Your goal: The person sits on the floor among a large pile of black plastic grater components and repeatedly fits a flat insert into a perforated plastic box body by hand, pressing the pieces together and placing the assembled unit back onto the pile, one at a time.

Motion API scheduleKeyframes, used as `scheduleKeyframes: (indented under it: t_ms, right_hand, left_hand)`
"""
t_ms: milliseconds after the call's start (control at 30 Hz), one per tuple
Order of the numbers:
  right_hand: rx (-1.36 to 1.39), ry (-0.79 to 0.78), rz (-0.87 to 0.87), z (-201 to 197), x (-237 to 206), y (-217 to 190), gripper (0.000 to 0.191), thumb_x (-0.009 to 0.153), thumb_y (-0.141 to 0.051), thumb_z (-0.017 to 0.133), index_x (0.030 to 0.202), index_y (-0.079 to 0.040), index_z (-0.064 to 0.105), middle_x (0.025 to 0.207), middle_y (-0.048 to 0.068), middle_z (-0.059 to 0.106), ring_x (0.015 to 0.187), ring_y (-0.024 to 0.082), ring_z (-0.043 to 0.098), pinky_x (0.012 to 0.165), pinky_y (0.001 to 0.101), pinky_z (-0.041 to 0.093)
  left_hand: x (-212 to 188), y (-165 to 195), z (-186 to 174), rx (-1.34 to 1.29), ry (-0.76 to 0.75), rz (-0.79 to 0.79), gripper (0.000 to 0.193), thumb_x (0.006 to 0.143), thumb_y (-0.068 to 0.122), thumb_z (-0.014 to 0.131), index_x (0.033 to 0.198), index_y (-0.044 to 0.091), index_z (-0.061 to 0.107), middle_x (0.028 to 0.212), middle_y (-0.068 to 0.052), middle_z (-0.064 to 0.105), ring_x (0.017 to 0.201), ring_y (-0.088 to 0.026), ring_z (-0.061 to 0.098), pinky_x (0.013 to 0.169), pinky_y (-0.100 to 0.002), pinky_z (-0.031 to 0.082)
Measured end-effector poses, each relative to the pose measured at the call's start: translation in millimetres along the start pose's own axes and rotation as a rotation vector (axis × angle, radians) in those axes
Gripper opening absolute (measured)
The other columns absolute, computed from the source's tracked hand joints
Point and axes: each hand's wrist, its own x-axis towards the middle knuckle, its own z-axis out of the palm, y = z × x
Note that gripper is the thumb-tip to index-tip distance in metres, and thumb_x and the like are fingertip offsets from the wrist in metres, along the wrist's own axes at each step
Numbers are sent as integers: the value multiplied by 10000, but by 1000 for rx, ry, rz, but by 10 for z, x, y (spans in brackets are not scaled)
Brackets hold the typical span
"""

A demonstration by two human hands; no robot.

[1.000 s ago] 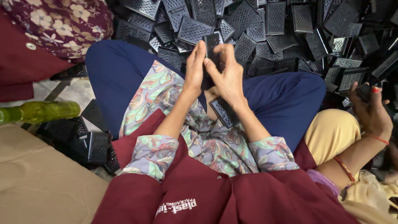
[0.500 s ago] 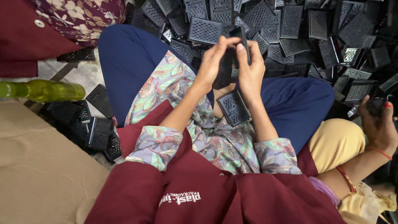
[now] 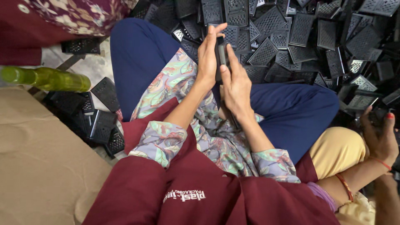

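Note:
I sit cross-legged in blue trousers, and both hands are raised over my lap. My left hand [image 3: 207, 54] and my right hand [image 3: 236, 85] hold one small black plastic grille piece [image 3: 221, 56] between them, edge-on to the camera. The left fingers wrap its far side and the right thumb presses its near edge. A big pile of the same black perforated pieces [image 3: 312, 33] lies just beyond my knees. A dark piece in my lap [image 3: 233, 121] is mostly hidden under my right wrist.
A green bottle [image 3: 48, 79] lies at the left above a tan sack [image 3: 41, 162]. More black pieces [image 3: 98, 123] are stacked beside my left knee. A co-worker's hand [image 3: 380, 139], with a red bracelet, holds a piece at the right edge.
My hands have stayed on the piece and turned it, so it now stands edge-on between them. The right hand has slid lower, covering the piece in my lap.

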Motion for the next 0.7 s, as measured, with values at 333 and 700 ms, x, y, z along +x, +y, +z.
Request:
scheduleKeyframes:
  t_ms: [333,700]
  right_hand:
    - [45,62,-73,-45,-25,-27,455,1154,-260,442,1578,-95,464,1424,233,641,1275,383,668,1066,419,520]
    - [872,35,308,-369,89,314,572,1137,-415,382,1502,5,514,1095,72,715,839,162,711,675,322,621]
  left_hand:
    - [26,73,-26,90,-36,132,621,1113,526,393,1245,20,728,1208,-89,709,1123,-173,612,1015,-303,482]
    - [125,127,-130,-663,-291,-340,779,1024,675,355,1412,36,575,1115,-94,678,893,-167,677,788,-357,604]
